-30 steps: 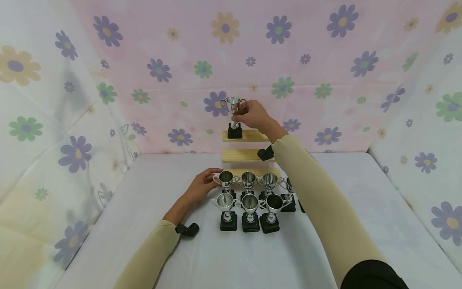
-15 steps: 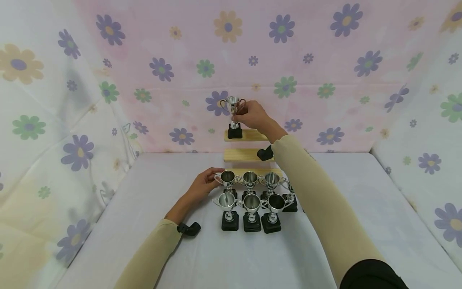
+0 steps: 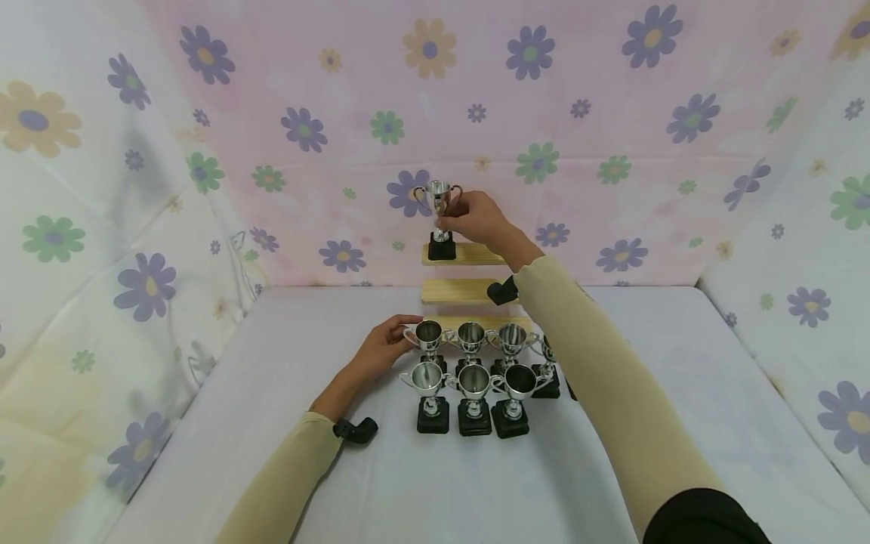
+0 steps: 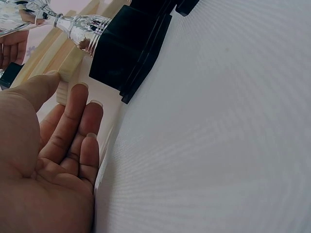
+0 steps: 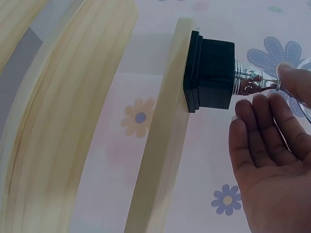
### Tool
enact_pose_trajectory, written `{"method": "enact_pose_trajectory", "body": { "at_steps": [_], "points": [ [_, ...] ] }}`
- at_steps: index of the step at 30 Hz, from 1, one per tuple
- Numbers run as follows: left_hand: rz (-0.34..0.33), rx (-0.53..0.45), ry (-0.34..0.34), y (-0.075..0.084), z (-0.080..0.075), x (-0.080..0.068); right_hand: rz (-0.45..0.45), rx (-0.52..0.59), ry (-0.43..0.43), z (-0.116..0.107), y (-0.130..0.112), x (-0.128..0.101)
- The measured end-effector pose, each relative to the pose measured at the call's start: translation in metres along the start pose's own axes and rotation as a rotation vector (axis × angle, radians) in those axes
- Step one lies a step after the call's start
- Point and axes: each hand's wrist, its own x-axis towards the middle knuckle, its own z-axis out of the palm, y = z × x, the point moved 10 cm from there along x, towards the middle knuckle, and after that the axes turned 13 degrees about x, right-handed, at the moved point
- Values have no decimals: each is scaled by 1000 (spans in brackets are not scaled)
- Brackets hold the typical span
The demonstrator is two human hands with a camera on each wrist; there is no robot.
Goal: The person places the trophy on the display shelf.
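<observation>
In the head view my right hand (image 3: 479, 217) pinches a small silver trophy cup (image 3: 438, 198) by its stem, thumb on one side and fingers on the other. The trophy's black base (image 5: 214, 73) rests on the top wooden board, near its left end, in the right wrist view. My left hand (image 3: 382, 347) holds the left end of the lowest tier of the wooden shelf (image 4: 73, 63), thumb against the wood and fingers partly behind it. Beside that hand stands another trophy with a black base (image 4: 124, 48).
Several two-handled trophies stand in rows before the shelf, including a front-row trophy (image 3: 473, 381). My right forearm covers part of the right side. The middle board (image 3: 455, 291) shows between tiers. Flowered cloth (image 3: 340, 181) hangs behind the white-covered table (image 3: 306, 483).
The head view shifts slightly. Both hands stay in nearly the same place, and the trophy remains on the top board in my right hand.
</observation>
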Motion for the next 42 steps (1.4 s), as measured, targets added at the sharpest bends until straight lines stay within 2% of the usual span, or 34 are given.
{"method": "enact_pose_trajectory", "body": {
  "at_steps": [16, 24, 35, 42],
  "points": [
    [18, -2, -9, 2, 1, 0, -35, -42, -22, -14, -1, -23],
    [6, 18, -3, -1, 0, 0, -50, -11, -20, -23, -7, -36],
    [15, 17, -6, 1, -1, -1, -85, -14, -25, -25, -29, -67],
    [17, 10, 2, 2, 0, -1, -99, 19, -16, -34, -36, -93]
  ]
}}
